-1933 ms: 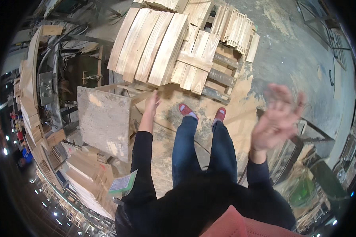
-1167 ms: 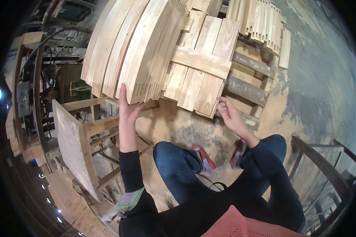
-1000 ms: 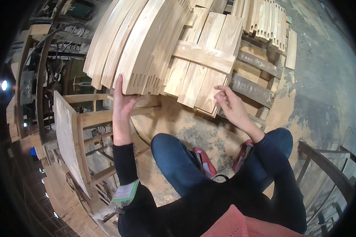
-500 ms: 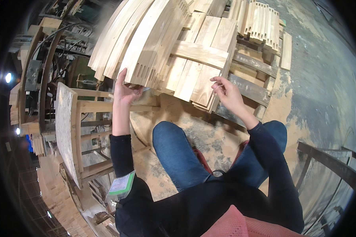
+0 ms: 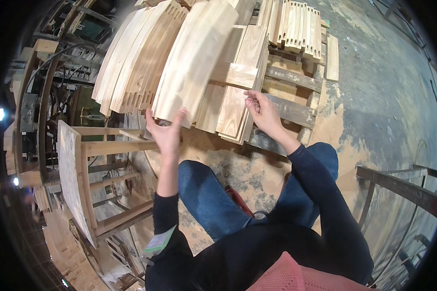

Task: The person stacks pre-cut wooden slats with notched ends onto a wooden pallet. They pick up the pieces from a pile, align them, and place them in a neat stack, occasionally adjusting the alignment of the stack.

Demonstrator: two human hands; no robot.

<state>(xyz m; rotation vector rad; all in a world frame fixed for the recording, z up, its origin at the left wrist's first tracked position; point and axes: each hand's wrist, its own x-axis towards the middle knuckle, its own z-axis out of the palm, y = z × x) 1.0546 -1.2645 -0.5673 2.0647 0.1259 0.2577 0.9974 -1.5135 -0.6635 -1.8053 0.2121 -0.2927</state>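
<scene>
One panelled wooden frame [image 5: 71, 182] stands to your left, one dark metal frame [image 5: 398, 188] to your right. Beyond your right hand [image 5: 261, 112] is one slatted pallet [image 5: 292, 109]; one short crosspiece [image 5: 234, 74] lies across the stacked boards. The wide pale board [image 5: 195, 63] extends ahead of your left hand [image 5: 165, 135], which grips its near end; your right, fingers curled, is apart from it, its grip unclear.
</scene>
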